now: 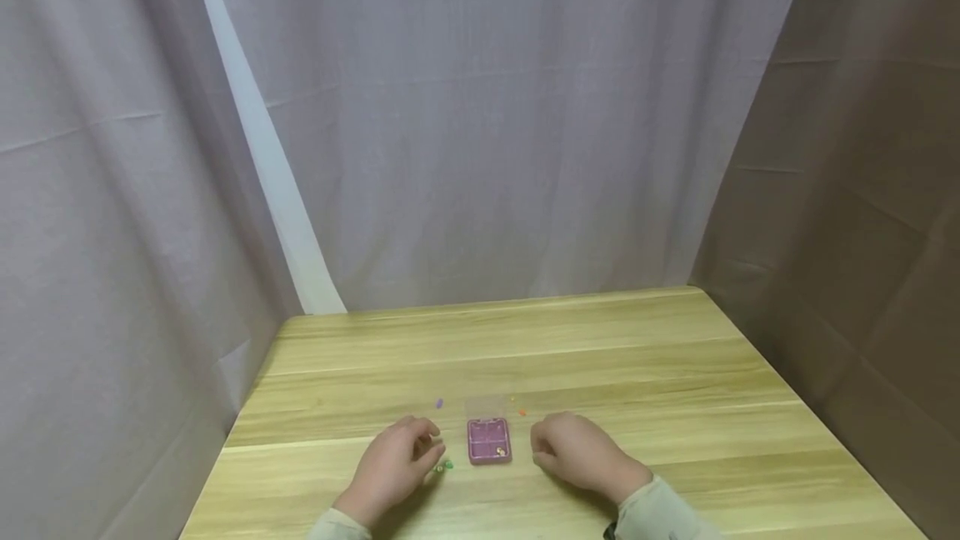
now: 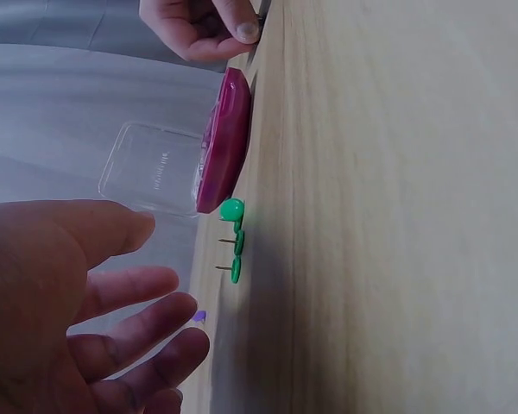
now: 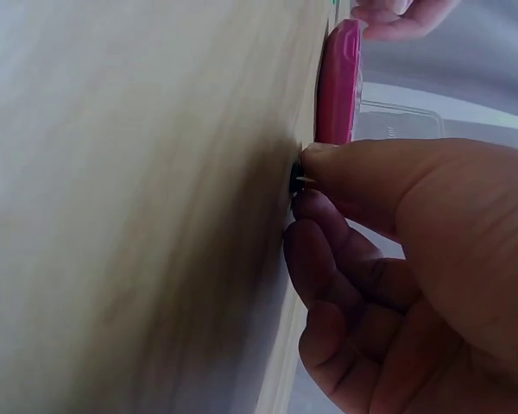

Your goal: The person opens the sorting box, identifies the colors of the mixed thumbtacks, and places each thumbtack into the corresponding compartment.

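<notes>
A small magenta box (image 1: 489, 442) with four compartments stands between the hands, its clear lid (image 2: 155, 168) swung back. Some gold-coloured bits (image 1: 501, 451) lie in its near right compartment. My left hand (image 1: 396, 463) hovers left of the box, fingers loosely bent and holding nothing. Close by it, green thumbtacks (image 2: 238, 241) lie on the table, at least two with pins up. Right of the box, the thumb and index finger of my right hand (image 3: 388, 259) pinch a small dark thumbtack (image 3: 297, 178) low at the tabletop; the fingers partly cover it.
Behind the left hand lies a purple piece (image 1: 439, 402). An orange piece (image 1: 522, 412) and a tiny yellow one (image 1: 513, 397) sit just right of the lid. The wooden table (image 1: 600, 340) is bordered by grey curtains (image 1: 487, 148) at the back and both sides.
</notes>
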Demonstrator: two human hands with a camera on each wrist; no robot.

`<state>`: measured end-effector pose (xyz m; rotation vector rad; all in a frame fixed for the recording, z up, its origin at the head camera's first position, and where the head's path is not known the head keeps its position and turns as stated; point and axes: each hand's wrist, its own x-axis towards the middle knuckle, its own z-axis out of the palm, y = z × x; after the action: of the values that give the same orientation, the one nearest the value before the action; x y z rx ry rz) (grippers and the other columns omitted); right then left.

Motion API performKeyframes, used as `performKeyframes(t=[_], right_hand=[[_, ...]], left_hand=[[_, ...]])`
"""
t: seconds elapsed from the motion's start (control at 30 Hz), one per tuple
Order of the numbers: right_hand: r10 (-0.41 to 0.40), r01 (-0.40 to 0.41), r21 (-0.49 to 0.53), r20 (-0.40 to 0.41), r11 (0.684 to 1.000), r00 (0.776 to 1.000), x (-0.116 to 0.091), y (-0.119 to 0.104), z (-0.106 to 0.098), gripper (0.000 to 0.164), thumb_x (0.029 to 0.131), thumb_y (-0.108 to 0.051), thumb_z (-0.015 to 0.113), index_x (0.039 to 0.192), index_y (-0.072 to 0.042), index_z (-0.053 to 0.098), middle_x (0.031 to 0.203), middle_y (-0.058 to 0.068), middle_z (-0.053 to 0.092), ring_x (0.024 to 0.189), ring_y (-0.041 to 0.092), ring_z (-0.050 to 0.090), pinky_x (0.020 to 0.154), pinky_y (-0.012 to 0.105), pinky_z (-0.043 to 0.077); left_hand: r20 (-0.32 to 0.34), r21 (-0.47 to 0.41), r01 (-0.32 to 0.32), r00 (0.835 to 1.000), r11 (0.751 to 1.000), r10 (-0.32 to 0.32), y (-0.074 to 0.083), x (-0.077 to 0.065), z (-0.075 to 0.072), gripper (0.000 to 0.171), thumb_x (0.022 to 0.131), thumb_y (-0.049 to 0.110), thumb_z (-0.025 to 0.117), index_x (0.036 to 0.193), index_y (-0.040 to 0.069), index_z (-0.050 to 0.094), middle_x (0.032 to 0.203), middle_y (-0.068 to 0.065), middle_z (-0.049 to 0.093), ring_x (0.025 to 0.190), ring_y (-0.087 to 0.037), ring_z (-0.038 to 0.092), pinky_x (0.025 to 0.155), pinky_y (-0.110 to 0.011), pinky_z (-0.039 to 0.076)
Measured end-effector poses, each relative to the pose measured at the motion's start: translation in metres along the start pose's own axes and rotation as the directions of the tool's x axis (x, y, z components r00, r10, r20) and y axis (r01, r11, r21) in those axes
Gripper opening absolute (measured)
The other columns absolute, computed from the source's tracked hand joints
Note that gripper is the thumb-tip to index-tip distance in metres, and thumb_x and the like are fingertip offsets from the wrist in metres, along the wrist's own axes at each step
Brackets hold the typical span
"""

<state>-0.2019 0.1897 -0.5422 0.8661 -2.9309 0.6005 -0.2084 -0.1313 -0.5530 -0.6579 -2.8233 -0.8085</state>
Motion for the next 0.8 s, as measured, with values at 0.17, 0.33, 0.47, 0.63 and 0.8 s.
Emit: performKeyframes(t=[0.17,0.33,0.47,0.63,0.8], right_hand=[[-0.001,0.001,-0.027,0.003,1.0,1.0,0.0005,0.0002,0.0028,0.02,0.085,-0.022,0.071,0.071,-0.029,0.059,0.064,-0.019,0.053,0.057,0.001,0.048,0.056,0.025,0.049],[0.004,-0.004,-0.034,0.004,0.999,1.0,0.0015,0.0001,0.003,0.017,0.085,-0.018,0.069,0.074,-0.027,0.06,0.066,-0.018,0.054,0.059,0.0,0.048,0.057,0.025,0.05],[0.012,-0.011,-0.031,0.011,0.999,1.0,0.002,-0.001,0.0029,0.015,0.083,-0.016,0.069,0.075,-0.026,0.061,0.067,-0.018,0.055,0.06,0.001,0.049,0.057,0.025,0.051],[0.009,-0.008,-0.017,0.014,1.0,1.0,0.0013,-0.0019,0.0027,0.015,0.087,-0.015,0.067,0.076,-0.024,0.062,0.067,-0.017,0.055,0.061,0.001,0.049,0.058,0.026,0.052],[-0.012,0.011,-0.022,-0.009,1.0,1.0,0.002,-0.0026,0.0023,0.018,0.091,-0.015,0.064,0.075,-0.024,0.061,0.066,-0.016,0.054,0.061,0.001,0.049,0.059,0.027,0.052]], left_hand=[[0.0,0.001,0.001,1.0,1.0,-0.001,0.0004,-0.0019,-0.0006,0.028,0.088,0.038,0.07,0.106,0.017,0.069,0.089,0.008,0.066,0.073,-0.004,0.054,0.067,-0.034,0.053],[0.0,-0.002,0.0,1.0,1.0,0.0,0.001,-0.0023,-0.0012,0.028,0.088,0.038,0.07,0.107,0.017,0.069,0.09,0.006,0.067,0.073,-0.004,0.054,0.066,-0.033,0.053],[0.006,0.003,-0.001,1.0,1.0,0.001,0.001,-0.0025,-0.0011,0.029,0.088,0.038,0.069,0.108,0.017,0.069,0.09,0.006,0.067,0.073,-0.004,0.054,0.066,-0.033,0.053],[0.005,0.007,-0.003,1.0,1.0,0.003,0.0011,-0.0033,-0.0013,0.029,0.088,0.039,0.069,0.107,0.017,0.069,0.09,0.006,0.067,0.073,-0.004,0.054,0.066,-0.033,0.053],[-0.002,0.007,-0.005,1.0,1.0,0.005,0.0017,-0.003,-0.0016,0.029,0.088,0.039,0.069,0.107,0.018,0.069,0.09,0.006,0.067,0.074,-0.006,0.055,0.067,-0.034,0.053]])
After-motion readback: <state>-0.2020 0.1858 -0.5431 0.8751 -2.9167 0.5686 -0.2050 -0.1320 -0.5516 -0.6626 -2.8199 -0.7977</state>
